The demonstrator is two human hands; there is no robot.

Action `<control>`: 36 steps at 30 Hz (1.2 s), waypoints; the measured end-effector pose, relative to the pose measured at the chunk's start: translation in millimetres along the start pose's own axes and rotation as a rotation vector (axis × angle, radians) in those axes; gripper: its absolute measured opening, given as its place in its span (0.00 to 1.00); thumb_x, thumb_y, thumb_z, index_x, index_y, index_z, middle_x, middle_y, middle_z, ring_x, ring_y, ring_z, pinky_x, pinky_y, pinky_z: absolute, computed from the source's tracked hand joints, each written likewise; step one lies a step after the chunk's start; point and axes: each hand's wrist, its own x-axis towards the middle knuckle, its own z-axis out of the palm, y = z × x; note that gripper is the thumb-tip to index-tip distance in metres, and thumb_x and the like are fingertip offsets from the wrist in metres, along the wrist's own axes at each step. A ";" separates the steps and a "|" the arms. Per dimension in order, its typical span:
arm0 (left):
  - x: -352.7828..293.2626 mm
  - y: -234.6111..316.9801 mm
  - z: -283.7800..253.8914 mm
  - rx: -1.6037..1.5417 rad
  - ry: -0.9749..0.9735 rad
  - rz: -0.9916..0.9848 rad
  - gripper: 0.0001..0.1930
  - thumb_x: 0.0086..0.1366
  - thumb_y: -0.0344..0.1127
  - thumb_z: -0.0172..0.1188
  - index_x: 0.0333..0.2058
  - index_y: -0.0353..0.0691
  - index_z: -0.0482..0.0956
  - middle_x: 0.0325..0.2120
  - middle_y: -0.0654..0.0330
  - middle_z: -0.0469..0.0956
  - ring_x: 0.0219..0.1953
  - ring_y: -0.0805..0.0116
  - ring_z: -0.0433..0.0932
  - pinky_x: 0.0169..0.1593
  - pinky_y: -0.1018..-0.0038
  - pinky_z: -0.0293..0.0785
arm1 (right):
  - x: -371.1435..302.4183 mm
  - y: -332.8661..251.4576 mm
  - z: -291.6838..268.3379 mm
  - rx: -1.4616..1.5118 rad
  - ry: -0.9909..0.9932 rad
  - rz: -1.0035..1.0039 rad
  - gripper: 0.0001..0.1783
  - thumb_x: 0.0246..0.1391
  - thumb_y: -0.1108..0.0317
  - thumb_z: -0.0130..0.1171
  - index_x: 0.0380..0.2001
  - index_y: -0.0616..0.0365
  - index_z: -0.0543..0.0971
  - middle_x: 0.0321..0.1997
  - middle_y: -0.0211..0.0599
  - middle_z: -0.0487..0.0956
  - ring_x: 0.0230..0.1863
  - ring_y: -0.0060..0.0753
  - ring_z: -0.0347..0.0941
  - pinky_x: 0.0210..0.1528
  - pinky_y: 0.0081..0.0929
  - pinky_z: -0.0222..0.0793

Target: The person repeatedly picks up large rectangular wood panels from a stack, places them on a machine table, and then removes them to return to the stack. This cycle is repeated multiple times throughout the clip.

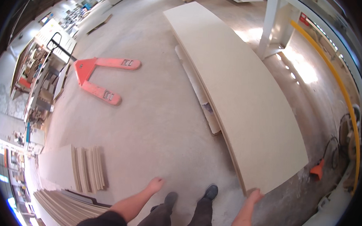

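A long pale board lies flat on a stack, reaching from my feet toward the far end of the floor. My right hand is at its near corner, with the fingers curled over the edge. My left hand hangs over the floor in front of my left shoe, away from the board. Its fingers look curled in, and nothing shows in them. Under the long board, the edge of a lower pale sheet sticks out on the left side.
A red pallet jack stands on the floor at the left. Several panels and a stack of strips are at the lower left. On the right are a yellow rail, a white machine frame and an orange foot-pedal-like object.
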 end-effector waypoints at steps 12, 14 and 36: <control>171.9 300.9 143.9 -1.083 -0.205 0.018 0.33 0.69 0.55 0.56 0.59 0.31 0.65 0.53 0.47 0.75 0.54 0.51 0.76 0.54 0.49 0.74 | -126.5 48.3 -34.6 0.437 -0.293 0.027 0.31 0.56 0.69 0.52 0.62 0.67 0.61 0.62 0.53 0.71 0.62 0.48 0.68 0.64 0.43 0.61; 174.1 281.5 134.3 -1.059 -0.192 0.023 0.31 0.70 0.53 0.56 0.58 0.31 0.65 0.53 0.47 0.75 0.51 0.53 0.78 0.50 0.50 0.78 | -134.1 57.4 -49.6 0.475 -0.397 0.216 0.33 0.60 0.63 0.51 0.66 0.62 0.59 0.67 0.52 0.68 0.65 0.48 0.66 0.64 0.47 0.60; -108.7 158.4 119.0 -0.745 -0.973 -0.132 0.48 0.67 0.76 0.20 0.66 0.41 0.63 0.61 0.50 0.72 0.50 0.42 0.80 0.50 0.56 0.77 | 13.3 41.3 -342.5 0.377 -0.202 0.150 0.43 0.65 0.36 0.42 0.65 0.65 0.66 0.66 0.51 0.71 0.65 0.51 0.66 0.67 0.50 0.60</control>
